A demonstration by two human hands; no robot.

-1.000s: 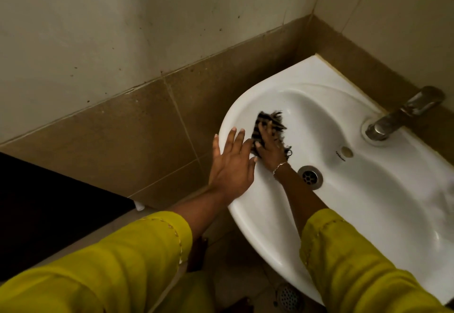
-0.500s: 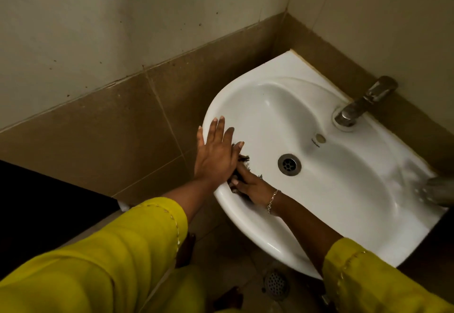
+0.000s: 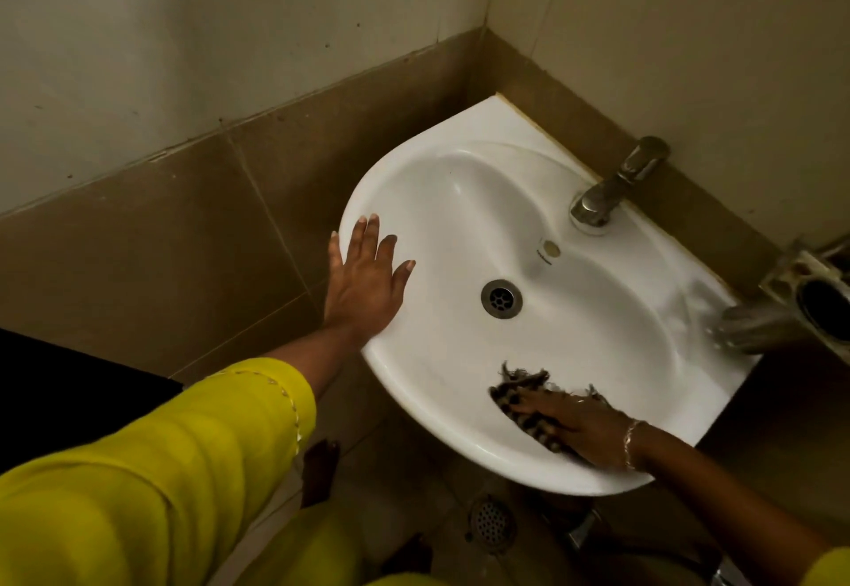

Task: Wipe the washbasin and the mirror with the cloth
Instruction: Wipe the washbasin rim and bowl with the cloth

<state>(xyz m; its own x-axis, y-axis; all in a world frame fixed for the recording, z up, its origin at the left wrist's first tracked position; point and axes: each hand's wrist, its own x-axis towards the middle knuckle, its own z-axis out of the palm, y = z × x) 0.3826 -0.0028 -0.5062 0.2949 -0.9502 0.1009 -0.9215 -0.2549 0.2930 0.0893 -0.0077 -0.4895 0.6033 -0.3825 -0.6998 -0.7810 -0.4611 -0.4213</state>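
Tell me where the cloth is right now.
In the head view, the cloth lies lower right on the near rim of the washbasin, under the right hand, nearer the person than the drain.

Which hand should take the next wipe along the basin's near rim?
Right. The right hand presses the cloth onto the washbasin at its near rim; the left hand lies flat on the left rim, holding nothing.

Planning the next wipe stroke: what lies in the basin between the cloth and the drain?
In the head view, only bare white washbasin surface lies between the cloth and the drain; nothing else sits there.
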